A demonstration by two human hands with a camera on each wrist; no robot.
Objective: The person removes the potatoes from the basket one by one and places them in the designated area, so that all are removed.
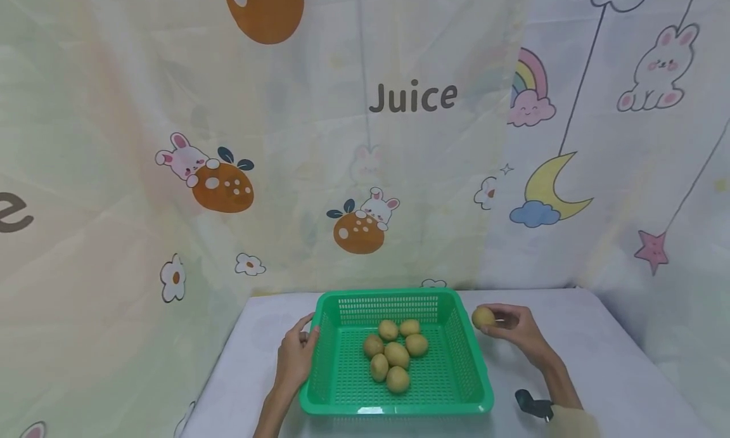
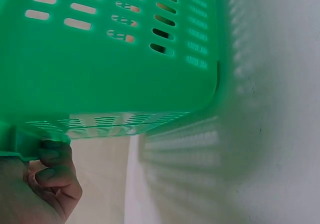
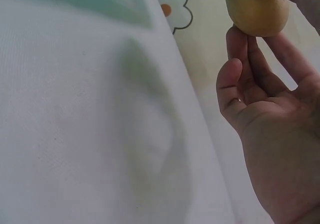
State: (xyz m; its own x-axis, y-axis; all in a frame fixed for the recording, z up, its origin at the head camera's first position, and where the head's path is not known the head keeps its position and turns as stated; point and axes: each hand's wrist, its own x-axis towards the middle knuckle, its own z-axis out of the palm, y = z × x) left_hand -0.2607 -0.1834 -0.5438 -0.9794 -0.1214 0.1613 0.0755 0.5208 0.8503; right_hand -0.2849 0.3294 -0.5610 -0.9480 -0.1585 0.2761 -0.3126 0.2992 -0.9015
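At the left, the bare left hand has its fingers curled around the left rim of a shallow, green, four-sided plastic basket with slotted walls. I suppose it holds there in order to keep the basket steady. In the middle, on the basket's floor, lie seven round, yellowish-brown fruits in a loose group, most of them close together; the raised walls probably prevent them from rolling away. To the right, outside the basket and just beside the far part of its right rim, is one more round yellowish fruit. The bare right hand pinches it between thumb and fingers, and it seems lifted above the surface, maybe so that it can pass over the rim. Below this hand are a small black device and a beige sleeve. The basket stands on a table with a smooth white top. Around it, on the far, left and right sides, hangs a pale cloth, printed with rabbits, orange fruits, a moon and the word "Juice".
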